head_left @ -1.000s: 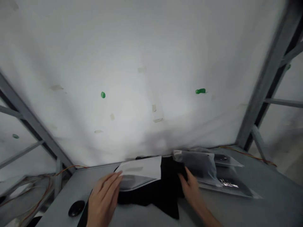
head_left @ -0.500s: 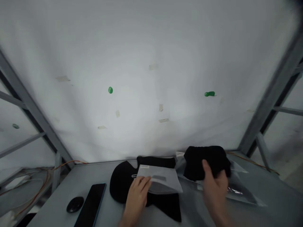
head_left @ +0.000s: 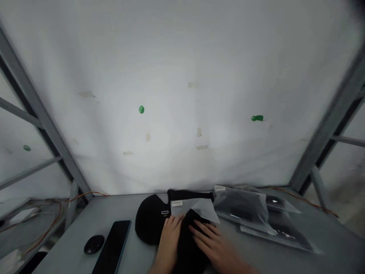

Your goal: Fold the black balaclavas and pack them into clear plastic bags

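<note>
**Both hands flat on black cloth at the near edge of the desk**

The left hand [head_left: 170,236] lay on a piece of black fabric [head_left: 186,243] at about 6 o'clock in the view, its fingers [head_left: 174,222] stretched fairly straight and pointing toward 12 o'clock, their tips touching the lower edge of a clear plastic bag [head_left: 195,207]. The right hand [head_left: 215,243] rested just beside it, toward 4 o'clock, fingers [head_left: 199,228] spread flat and pressed on the same fabric, gripping nothing. The fabric ran between the two hands and under them, and its far part seemed to slip beneath the bag.

A second black cloth shape [head_left: 149,224], rounded, lay at 10 o'clock from the left hand, partly under the bag. At 2 o'clock from the right hand sat a stack of packed plastic bags [head_left: 245,209] with dark contents, close to the hand but apart from it. A black phone [head_left: 112,247] lay flat at 9 o'clock, with a small round black object [head_left: 94,244] just beyond it. All rested on the grey desk [head_left: 327,236], with a white backdrop [head_left: 182,76] rising behind it.
</note>
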{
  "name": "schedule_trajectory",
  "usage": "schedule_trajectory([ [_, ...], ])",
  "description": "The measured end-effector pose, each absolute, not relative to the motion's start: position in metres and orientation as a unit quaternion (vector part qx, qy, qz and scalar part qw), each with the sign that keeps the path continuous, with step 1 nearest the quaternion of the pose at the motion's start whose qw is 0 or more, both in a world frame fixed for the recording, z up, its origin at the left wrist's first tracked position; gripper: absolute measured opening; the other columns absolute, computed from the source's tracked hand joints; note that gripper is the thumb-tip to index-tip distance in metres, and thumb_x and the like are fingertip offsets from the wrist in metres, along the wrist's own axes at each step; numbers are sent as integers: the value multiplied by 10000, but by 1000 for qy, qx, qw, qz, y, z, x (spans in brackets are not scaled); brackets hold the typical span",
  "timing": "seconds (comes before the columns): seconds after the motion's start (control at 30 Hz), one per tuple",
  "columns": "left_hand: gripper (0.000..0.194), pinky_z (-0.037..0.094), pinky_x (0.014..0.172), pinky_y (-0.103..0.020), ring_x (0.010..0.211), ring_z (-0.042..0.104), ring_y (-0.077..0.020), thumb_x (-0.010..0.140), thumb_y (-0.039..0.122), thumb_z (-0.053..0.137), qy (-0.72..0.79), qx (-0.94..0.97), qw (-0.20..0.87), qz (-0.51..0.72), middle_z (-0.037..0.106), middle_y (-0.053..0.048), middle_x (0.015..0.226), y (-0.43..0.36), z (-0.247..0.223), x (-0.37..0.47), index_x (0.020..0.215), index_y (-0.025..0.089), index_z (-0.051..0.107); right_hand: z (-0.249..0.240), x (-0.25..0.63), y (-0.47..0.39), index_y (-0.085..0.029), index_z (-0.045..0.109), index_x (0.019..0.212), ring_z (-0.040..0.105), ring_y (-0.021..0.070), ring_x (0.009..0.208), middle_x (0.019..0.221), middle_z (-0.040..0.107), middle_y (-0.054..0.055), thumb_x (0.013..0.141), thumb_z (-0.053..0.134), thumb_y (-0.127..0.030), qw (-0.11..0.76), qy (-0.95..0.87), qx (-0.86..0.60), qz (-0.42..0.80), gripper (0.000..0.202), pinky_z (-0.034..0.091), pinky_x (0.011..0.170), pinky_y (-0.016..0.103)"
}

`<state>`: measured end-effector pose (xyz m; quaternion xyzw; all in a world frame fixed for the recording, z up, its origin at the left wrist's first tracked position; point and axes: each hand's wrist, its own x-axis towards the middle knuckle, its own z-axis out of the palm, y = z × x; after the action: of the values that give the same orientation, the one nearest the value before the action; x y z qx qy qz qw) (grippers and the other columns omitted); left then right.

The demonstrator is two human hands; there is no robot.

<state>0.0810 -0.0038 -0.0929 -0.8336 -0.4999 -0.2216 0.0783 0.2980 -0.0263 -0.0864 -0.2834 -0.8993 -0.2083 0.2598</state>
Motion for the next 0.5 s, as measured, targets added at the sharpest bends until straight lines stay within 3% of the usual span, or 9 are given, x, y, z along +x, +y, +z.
schedule_trajectory([
  [0.1, 711, 469, 1012, -410, 1185, 572, -239, 797, -34, 456, -511, -846, 35, -149, 612, -50, 1366, -9, -81, 88, 1445, 259, 448, -101, 295, -15, -183, 646, 1221, 628, 242, 1147, 1259, 688, 74, 872, 506, -101, 255, -877, -362, -189, 385, 488, 952, 370],
  [0.27, 764, 397, 1089, -451, 1275, 501, -273, 748, 47, 536, -495, -862, -35, -106, 523, -73, 1465, -17, -65, 95, 1478, 229, 399, -93, 273, -2, -121, 696, 1158, 689, 282, 988, 1144, 725, 154, 821, 498, -35, 160, -804, -558, -127, 401, 532, 845, 386],
  [0.37, 840, 376, 1115, -437, 1329, 457, -276, 699, 65, 570, -488, -865, -51, -105, 459, -81, 1517, -18, -64, 94, 1498, 213, 358, -77, 265, -8, -86, 659, 1231, 649, 320, 1099, 1223, 682, 191, 845, 474, -59, 129, -801, -577, -93, 429, 512, 909, 436],
  [0.5, 837, 412, 1096, -425, 1402, 395, -257, 729, -10, 483, -503, -854, 10, -130, 381, -64, 1565, -15, -69, 88, 1514, 226, 316, -60, 272, -25, -134, 466, 1441, 424, 278, 1379, 1481, 486, 134, 848, 534, -185, 153, -908, -388, -36, 598, 325, 1145, 433],
])
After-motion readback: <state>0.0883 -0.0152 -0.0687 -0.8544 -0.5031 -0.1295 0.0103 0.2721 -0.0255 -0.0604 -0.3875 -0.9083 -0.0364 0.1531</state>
